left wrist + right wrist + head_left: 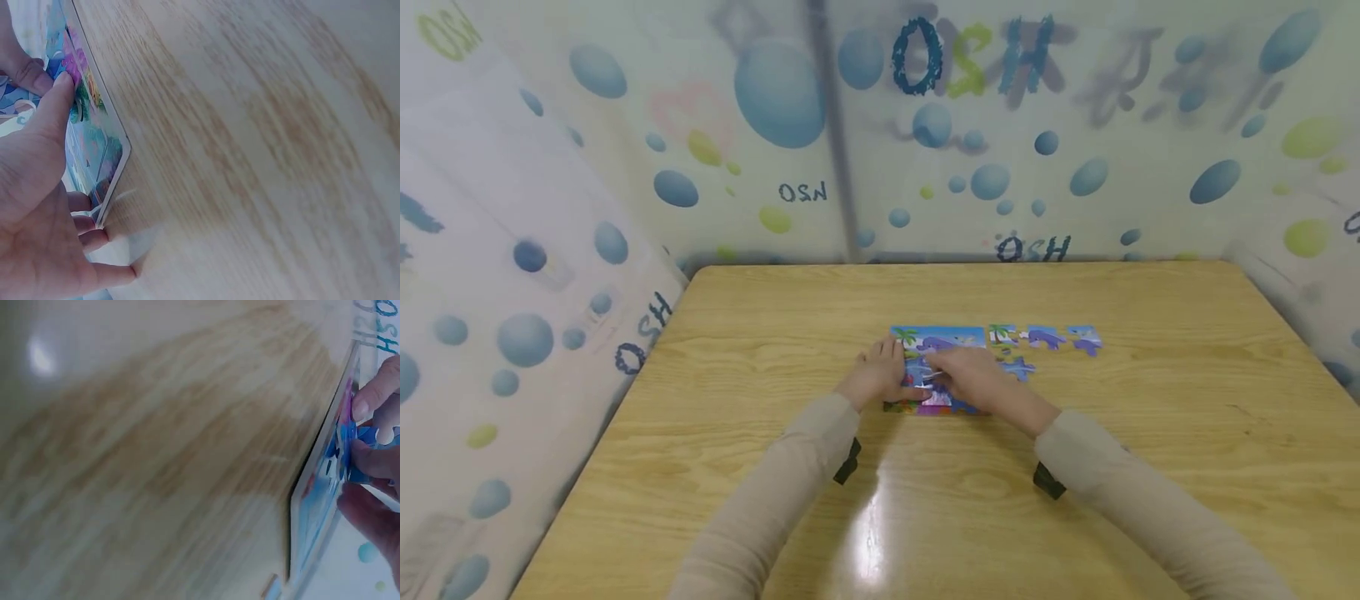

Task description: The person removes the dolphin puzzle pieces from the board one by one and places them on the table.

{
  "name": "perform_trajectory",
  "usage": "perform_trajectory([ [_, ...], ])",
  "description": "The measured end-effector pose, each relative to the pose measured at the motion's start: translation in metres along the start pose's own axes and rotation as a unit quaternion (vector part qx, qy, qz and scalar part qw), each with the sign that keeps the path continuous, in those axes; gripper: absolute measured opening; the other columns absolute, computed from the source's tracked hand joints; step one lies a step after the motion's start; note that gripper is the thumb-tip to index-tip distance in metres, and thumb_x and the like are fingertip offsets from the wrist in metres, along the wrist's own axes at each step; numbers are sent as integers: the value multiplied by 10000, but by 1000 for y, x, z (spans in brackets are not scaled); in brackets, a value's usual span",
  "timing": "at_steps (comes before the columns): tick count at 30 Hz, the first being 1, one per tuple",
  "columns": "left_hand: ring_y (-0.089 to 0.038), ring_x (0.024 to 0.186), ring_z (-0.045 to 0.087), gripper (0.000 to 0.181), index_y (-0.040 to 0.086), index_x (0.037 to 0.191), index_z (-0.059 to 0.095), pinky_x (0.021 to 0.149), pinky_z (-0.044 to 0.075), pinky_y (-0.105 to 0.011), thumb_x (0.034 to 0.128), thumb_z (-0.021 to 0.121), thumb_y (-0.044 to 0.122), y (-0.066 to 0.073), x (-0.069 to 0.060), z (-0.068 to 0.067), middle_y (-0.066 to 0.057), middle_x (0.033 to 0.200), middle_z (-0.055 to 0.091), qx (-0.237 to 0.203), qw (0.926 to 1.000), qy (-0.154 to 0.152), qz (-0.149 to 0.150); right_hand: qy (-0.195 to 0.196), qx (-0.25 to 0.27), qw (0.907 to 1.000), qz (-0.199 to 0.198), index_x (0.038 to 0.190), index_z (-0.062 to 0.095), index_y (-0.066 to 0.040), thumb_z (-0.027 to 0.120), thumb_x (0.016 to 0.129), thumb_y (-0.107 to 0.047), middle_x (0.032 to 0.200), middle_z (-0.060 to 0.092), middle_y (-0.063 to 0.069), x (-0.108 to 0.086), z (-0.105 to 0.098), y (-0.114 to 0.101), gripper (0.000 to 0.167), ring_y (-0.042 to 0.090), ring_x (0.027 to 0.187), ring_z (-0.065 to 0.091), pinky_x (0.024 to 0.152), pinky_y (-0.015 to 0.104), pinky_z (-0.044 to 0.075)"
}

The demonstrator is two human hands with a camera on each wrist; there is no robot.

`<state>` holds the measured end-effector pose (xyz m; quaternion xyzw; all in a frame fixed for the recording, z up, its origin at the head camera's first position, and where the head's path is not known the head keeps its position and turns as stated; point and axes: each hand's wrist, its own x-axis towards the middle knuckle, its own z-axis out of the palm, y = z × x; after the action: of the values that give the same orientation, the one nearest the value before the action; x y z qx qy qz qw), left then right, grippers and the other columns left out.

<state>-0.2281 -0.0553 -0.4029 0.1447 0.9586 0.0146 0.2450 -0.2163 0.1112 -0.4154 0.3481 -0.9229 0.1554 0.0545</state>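
Note:
A jigsaw puzzle board point(951, 337) with a dolphin and palm picture lies at the middle of the table. My left hand point(880, 373) rests on its left side, fingers spread at the edge and thumb stretched across the picture. My right hand point(973, 375) pinches a blue puzzle piece point(364, 434) over the board, its thumb and fingertips close to the left thumb. Much of that piece is hidden by the fingers. In the left wrist view, the board's corner point(115, 150) shows beside the left fingers.
Loose puzzle pieces lie right of the board: a palm piece point(1002, 335), a purple dolphin piece point(1043, 337), another piece point(1086, 340) farther right and a blue piece point(1018, 368) nearer the right hand. Patterned curtains point(880, 150) stand behind the wooden table point(760, 350).

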Motion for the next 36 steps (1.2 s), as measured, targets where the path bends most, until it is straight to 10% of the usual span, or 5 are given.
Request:
perform_trajectory([
  [4,-286,1420,91,1009,10,1460,55,1121,197,-525,808,503,636,1,0,0,-156,1540,46,17,10000,-46,-58,-231,1388,9857,927,654,328,-111,728,766,-154,603,338,-36,4,0,9,417,98,532,284,507,197,219],
  [11,-295,1414,116,1013,15,1462,70,1114,217,-526,800,480,663,4,2,1,-151,1541,42,152,9998,-76,-111,-947,3078,9193,2263,685,408,-88,708,794,-170,543,435,-50,13,2,24,329,94,495,488,500,207,374],
  [22,-294,1419,88,1009,11,1463,52,1115,206,-532,810,468,657,4,2,2,-158,1541,15,166,9997,-119,-156,-1054,4046,8402,3454,723,356,-54,678,825,-194,605,380,-26,16,4,23,365,129,585,375,542,239,301],
  [29,-292,1422,70,1002,14,1463,43,1124,187,-527,815,502,626,6,2,0,-157,1541,13,117,9996,-165,-214,-480,5136,7395,4324,1178,473,25,638,858,-211,757,528,-59,26,-6,25,431,32,587,511,541,135,461],
  [36,-304,1418,81,1018,-4,1458,51,1112,204,-542,807,513,627,3,2,0,-172,1537,31,87,9998,-63,-140,-734,5240,7448,4066,1193,417,64,630,858,-129,646,571,-53,23,-9,34,442,29,544,561,520,151,496],
])
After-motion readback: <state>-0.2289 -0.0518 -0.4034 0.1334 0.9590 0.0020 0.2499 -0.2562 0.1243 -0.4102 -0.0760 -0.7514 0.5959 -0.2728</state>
